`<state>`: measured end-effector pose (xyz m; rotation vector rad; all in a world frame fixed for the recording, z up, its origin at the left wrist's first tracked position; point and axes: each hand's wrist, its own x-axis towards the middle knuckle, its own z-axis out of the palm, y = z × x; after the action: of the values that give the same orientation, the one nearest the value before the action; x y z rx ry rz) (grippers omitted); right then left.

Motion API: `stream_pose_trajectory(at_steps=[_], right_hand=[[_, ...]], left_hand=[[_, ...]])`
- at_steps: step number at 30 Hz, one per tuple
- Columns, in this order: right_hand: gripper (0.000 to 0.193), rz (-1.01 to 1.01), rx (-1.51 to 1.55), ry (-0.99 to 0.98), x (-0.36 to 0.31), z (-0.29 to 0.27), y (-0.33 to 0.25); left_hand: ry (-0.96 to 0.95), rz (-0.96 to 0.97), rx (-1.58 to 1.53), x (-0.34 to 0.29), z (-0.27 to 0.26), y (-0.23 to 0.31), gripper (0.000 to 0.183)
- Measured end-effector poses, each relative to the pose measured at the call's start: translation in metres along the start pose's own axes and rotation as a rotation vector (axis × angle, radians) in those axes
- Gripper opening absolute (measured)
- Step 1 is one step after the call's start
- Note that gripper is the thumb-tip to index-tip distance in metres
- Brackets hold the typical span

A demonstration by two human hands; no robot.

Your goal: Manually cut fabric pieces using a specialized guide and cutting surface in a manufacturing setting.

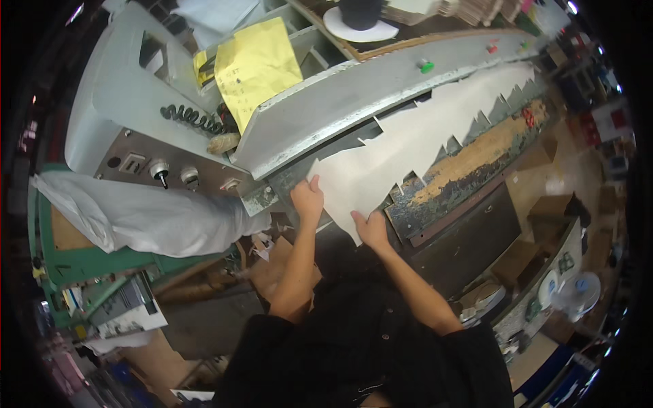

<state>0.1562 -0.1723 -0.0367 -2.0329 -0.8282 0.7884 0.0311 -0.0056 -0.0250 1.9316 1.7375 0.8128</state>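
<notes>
Jagged sheet (401, 160) lying along a beat-up machine bed (476, 160)

So the left hand (308, 200) is closed on the sheet's left end, thumb on top, and the right hand (371, 230) pinches the near corner just beside it. Sheet's pale, running from the bed's left end toward its far right corner, notches mostly along the front. Grey beam (367, 88) with a green button (426, 67) lines the bed's back edge, yellow paper (258, 68) behind its left end.
</notes>
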Motion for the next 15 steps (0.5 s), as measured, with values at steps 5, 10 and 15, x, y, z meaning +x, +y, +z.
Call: stream_pose_trajectory(at_steps=[5,10,15], right_hand=[[0.053,0.007,0.045,-0.035,-0.003,-0.015,-0.004],[0.045,0.334,0.216,-0.498,-0.002,-0.021,-0.001],[0.047,0.319,0.161,-0.616,0.005,-0.029,-0.02]], left_hand=[[0.11,0.126,-0.033,-0.002,0.0,0.005,0.045],[0.057,0.112,-0.043,0.023,-0.014,-0.016,0.047],[0.206,-0.116,-0.386,0.014,-0.026,-0.003,0.02]])
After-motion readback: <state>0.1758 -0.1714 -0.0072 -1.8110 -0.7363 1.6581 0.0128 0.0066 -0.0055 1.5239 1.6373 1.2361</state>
